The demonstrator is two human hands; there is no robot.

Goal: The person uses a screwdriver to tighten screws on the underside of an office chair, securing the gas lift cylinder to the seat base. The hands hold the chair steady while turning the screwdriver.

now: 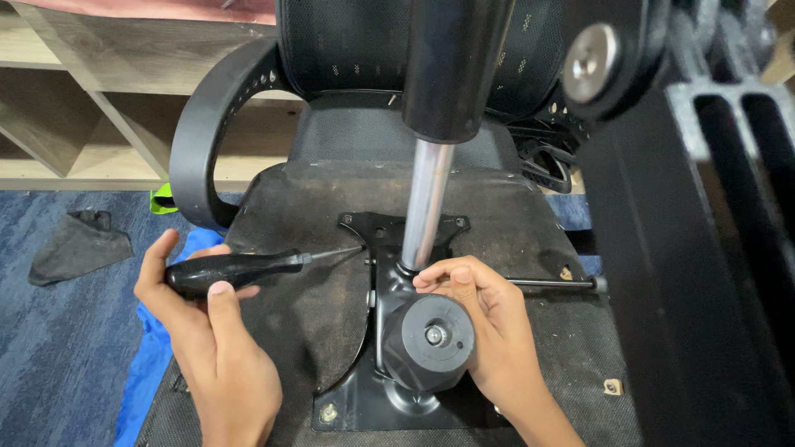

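Observation:
An office chair lies upside down, its fabric underside (298, 306) facing up. A black metal mounting plate (397, 406) is bolted to it, with a round black knob (431, 335) and a chrome gas cylinder (426, 207) rising from it. My left hand (203, 331) grips a black-handled screwdriver (236, 270), its tip pointing right at the plate's far corner. My right hand (489, 323) rests on the plate, fingers curled at the cylinder's foot beside the knob.
A black armrest (207, 132) curves up at the left. The chair's base leg (704, 248) fills the right side. A thin metal lever (555, 284) sticks out rightward. Blue cloth (153, 348) and a dark rag (79, 244) lie on blue carpet; wooden shelving stands behind.

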